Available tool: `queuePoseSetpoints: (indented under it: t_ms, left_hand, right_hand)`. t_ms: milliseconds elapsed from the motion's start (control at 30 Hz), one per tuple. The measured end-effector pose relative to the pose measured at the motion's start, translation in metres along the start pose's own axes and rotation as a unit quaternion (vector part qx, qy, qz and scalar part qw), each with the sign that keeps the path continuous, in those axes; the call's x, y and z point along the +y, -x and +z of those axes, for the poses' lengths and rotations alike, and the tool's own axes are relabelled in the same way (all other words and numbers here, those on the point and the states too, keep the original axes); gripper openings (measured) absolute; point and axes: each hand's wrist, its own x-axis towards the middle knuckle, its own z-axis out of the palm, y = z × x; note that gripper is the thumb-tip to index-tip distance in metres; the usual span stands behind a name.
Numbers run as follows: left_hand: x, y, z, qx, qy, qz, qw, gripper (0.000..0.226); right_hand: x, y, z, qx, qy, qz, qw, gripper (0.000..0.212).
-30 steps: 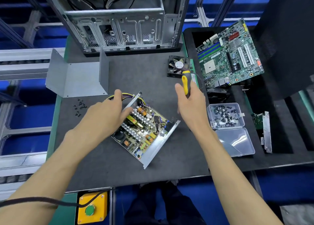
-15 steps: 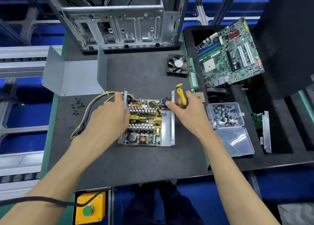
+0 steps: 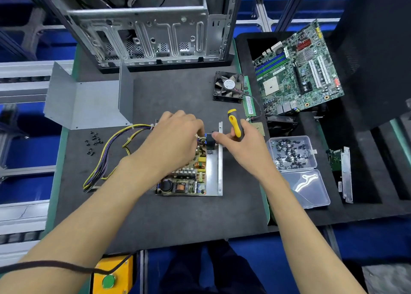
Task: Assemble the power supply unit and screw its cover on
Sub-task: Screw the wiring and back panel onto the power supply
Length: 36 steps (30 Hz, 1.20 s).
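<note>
1. Head view: we see the open power supply unit (image 3: 200, 173) lying flat at the centre of the dark mat (image 3: 178, 216), circuit board facing up.
2. Our left hand (image 3: 175, 138) reaches over the board's 12 o'clock end, fingers curled down among the parts; what they pinch, we cannot tell.
3. Our right hand (image 3: 240, 145) grips the yellow-handled screwdriver (image 3: 234, 122), forefinger stretched toward a black component at the board's far corner.
4. The grey metal cover (image 3: 89, 102) sits at 10 o'clock, loose black screws (image 3: 93, 141) just beside it.
5. At 3 o'clock, an open clear screw box (image 3: 291, 151).
</note>
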Motion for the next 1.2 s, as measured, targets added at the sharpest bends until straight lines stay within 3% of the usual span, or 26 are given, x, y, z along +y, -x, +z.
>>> queuePoseSetpoints:
  t_ms: [133,233,333,400,567,667,900,1000,1200]
  left_hand:
    - [0.001,-0.021,0.003,-0.102,-0.007,0.001,0.995,0.028]
    - [-0.002,-0.033,0.004,-0.178,0.081,-0.038,0.98,0.031]
    - [-0.003,-0.042,0.01,-0.199,0.165,-0.046,0.965,0.031]
    - [-0.003,-0.046,0.015,-0.214,0.173,-0.038,0.961,0.043]
    - [-0.014,-0.053,0.026,-0.182,0.165,-0.036,0.969,0.027]
    - [-0.015,-0.052,0.032,-0.18,0.138,-0.022,0.974,0.03]
    - [-0.007,-0.053,0.032,-0.168,0.107,-0.031,0.979,0.013]
    - [-0.004,-0.055,0.03,-0.166,0.069,-0.007,0.984,0.023]
    - [-0.007,-0.06,0.028,-0.099,0.055,-0.027,0.993,0.016]
  right_hand:
    - [-0.001,-0.003,-0.001,-0.002,-0.012,0.011,1.0,0.047]
    - [-0.001,-0.004,-0.001,0.003,-0.033,0.019,0.999,0.046]
    - [-0.001,-0.008,-0.001,0.007,-0.071,0.051,0.996,0.035]
    - [-0.001,-0.01,-0.002,0.029,-0.091,0.062,0.993,0.033]
    - [-0.008,-0.009,-0.011,0.128,-0.049,-0.007,0.99,0.038]
    - [-0.02,-0.009,-0.019,0.177,-0.073,-0.046,0.98,0.038]
    - [-0.036,-0.003,-0.022,0.207,-0.147,-0.07,0.965,0.03]
    - [-0.036,-0.001,-0.021,0.207,-0.163,-0.068,0.962,0.027]
    - [-0.03,-0.001,-0.02,0.186,-0.166,-0.051,0.967,0.027]
